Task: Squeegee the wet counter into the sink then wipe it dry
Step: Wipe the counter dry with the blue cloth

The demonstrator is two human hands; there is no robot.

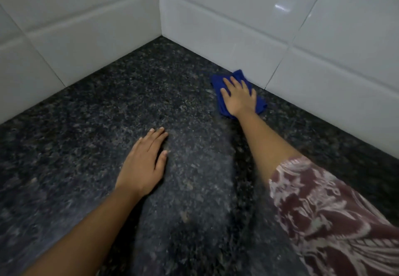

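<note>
A dark speckled granite counter fills the view and runs into a corner of white tiled walls. My right hand lies flat, fingers spread, pressing a folded blue cloth onto the counter close to the right wall. My left hand rests palm down on the bare counter nearer to me, fingers together, holding nothing. A duller, streaked band of counter runs from the cloth back toward me. No squeegee and no sink are in view.
White wall tiles meet the counter on the left and the right and form a corner at the far middle. A patterned maroon and white sleeve covers my right upper arm.
</note>
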